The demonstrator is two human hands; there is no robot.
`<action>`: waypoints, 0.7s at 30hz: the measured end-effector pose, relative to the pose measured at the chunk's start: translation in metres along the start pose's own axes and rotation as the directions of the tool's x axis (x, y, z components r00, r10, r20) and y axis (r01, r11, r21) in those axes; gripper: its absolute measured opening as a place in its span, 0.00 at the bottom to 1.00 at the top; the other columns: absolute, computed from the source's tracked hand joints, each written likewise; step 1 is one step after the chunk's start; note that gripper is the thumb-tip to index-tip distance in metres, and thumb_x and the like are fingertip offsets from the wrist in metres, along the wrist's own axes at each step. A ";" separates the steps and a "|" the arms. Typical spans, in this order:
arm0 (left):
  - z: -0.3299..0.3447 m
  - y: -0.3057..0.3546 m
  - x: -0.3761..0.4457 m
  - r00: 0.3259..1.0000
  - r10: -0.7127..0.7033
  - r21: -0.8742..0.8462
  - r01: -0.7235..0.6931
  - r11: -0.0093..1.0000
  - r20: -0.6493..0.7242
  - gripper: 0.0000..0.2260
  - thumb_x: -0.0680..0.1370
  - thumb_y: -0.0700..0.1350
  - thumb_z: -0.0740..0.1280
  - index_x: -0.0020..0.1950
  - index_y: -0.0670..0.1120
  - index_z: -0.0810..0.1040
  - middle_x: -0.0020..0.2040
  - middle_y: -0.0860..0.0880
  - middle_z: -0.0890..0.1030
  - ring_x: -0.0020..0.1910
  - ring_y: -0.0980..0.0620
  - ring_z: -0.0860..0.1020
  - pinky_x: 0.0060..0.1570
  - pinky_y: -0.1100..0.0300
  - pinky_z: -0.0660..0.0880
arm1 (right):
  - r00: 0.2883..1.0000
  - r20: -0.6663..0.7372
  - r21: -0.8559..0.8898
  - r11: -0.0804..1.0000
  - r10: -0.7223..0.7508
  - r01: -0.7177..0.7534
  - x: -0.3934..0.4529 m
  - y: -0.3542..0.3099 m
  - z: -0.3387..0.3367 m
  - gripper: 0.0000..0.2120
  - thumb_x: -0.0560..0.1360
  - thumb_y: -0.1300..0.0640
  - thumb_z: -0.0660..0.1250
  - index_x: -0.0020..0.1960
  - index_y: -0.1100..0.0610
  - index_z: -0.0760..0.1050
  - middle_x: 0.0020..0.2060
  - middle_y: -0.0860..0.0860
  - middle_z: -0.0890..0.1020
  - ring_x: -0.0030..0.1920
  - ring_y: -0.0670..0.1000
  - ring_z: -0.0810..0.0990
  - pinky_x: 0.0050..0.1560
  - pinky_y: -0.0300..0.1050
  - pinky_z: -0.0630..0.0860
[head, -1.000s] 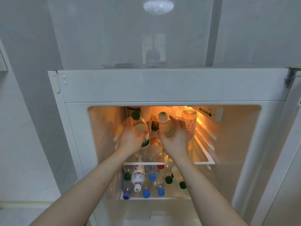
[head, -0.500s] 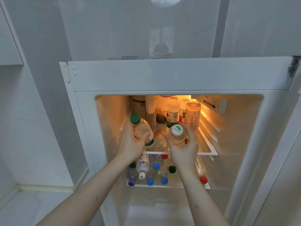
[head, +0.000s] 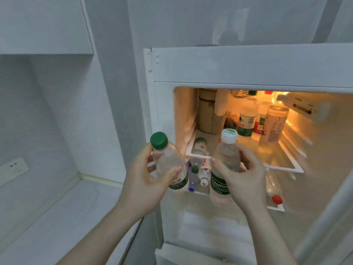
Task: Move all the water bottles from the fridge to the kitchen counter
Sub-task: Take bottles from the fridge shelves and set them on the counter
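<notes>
Left grip [head: 147, 180] is clamping a clear plastic water bottle with a dark green cap [head: 168, 161], fingers wrapped round its upper body, cap tilting up and slightly left. Right grip [head: 246, 175] is clamping a clear plastic water bottle with a white, green-topped cap [head: 225, 165], thumb across the front, bottle standing near upright. Both bottles are sitting just outside the lit opening of the white fridge [head: 248, 66], close beside each other but apart.

Left of and below the left grip, the pale grey tabletop [head: 57, 217] is lying bare where visible; no bottle is standing on the part in view. A white wall socket [head: 13, 169] is sitting on the wall above it.

Behind the grips, on the upper glass shelf [head: 282, 167], several upright bottles are waiting: a clear bottle with a green label [head: 247, 115], a red-labelled one [head: 261, 119] partly hidden behind it, and a wide clear one [head: 274, 123]. A tan cylindrical container [head: 207, 109] is standing at the back left. One bottle is lying on its side [head: 198, 148] near the shelf's front edge.

Between and beneath the grips, a lower shelf is holding more bottles lying down, including a red-capped one [head: 275, 194] to the right and a purple-capped one [head: 192, 184]; exact count unclear.

Judgement: task is at an early-to-middle stage. Two bottles are in transit, many are remaining inside.
</notes>
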State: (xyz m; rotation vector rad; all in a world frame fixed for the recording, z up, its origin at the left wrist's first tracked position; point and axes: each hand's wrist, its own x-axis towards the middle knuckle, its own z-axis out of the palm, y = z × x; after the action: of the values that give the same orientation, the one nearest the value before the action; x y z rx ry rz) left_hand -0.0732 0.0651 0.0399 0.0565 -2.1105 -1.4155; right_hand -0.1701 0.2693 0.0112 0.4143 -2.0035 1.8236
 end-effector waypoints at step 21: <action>-0.246 -0.033 -0.265 0.754 -0.321 0.231 0.524 0.819 -0.572 0.24 0.69 0.48 0.82 0.61 0.61 0.79 0.56 0.61 0.83 0.58 0.58 0.81 0.55 0.61 0.80 | 0.581 0.814 0.186 0.948 0.000 -0.259 -0.225 -0.090 0.203 0.17 0.67 0.61 0.83 0.52 0.47 0.85 0.44 0.46 0.86 0.46 0.42 0.84 0.46 0.32 0.79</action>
State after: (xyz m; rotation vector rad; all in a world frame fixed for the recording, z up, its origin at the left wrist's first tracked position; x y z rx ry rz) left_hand 0.2569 -0.0616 -0.0430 1.0337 -1.9310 -1.0281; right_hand 0.0510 0.0474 -0.0320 1.4686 -2.3327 2.2863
